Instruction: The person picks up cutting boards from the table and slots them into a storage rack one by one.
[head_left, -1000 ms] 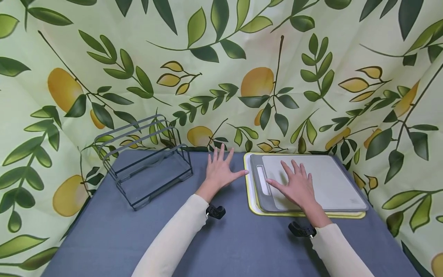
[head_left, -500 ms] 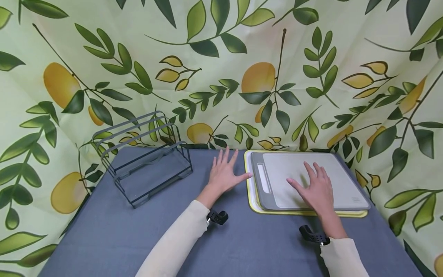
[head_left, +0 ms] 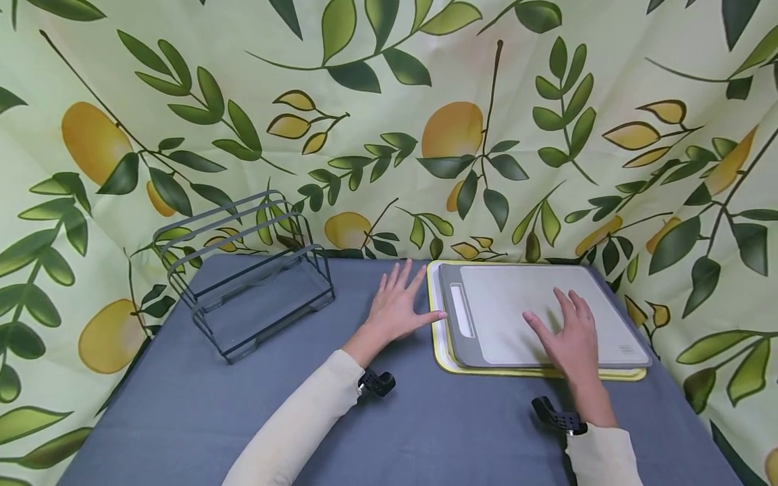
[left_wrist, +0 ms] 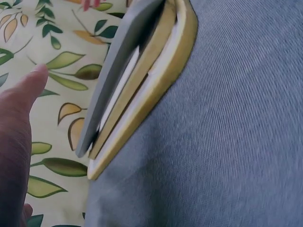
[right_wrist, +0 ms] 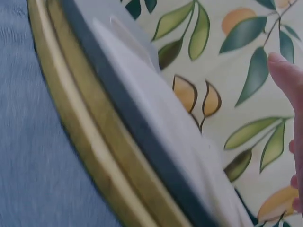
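A stack of cutting boards lies flat on the right half of the table. The top board [head_left: 541, 317] is white with a grey border and a handle slot; under it show yellow-rimmed boards [left_wrist: 161, 80], their edges slightly fanned in the left wrist view. My left hand [head_left: 395, 307] is just left of the stack, fingers spread, its thumb tip overlapping the border in the head view. Over the right part of the top board is my right hand [head_left: 568, 341], fingers apart and slightly bent. Neither hand holds anything. The right wrist view shows the stack's layered edge beside the thumb [right_wrist: 286, 75].
A dark grey wire rack [head_left: 267, 287] stands on the left side of the table. Bluish-grey cloth [head_left: 389, 432] covers the tabletop. Behind and at both sides hangs a curtain [head_left: 365, 135] printed with leaves and oranges. A black camera band is on each wrist.
My right hand has moved right across the top board, away from the handle slot. My left hand has shifted slightly right, towards the boards. The head view has tilted a little.
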The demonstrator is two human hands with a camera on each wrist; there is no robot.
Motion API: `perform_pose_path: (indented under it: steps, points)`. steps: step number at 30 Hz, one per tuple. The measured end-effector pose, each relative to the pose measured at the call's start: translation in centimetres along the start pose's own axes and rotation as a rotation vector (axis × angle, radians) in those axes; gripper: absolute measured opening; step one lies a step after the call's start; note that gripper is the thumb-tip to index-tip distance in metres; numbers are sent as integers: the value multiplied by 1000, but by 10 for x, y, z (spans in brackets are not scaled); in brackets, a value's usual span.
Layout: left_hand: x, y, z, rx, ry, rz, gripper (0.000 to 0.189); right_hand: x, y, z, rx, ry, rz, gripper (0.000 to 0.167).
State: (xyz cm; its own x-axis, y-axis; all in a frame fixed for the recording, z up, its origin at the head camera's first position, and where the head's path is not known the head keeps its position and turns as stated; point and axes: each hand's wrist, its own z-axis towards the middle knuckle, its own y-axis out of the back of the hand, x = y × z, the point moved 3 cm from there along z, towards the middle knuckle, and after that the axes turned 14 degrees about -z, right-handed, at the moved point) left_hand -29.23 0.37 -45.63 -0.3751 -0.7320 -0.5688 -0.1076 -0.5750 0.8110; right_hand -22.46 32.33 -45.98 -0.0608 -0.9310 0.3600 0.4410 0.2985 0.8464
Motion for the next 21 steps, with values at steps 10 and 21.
perform_pose_path:
  steps: [10, 21]
  points:
    - [-15, -25, 0, -7, 8, -100, 100, -29, 0, -4, 15, -82, -47, 82]
    - [-26, -50, 2, -42, 49, -235, 97, -63, 7, -7, 24, -222, -27, 82]
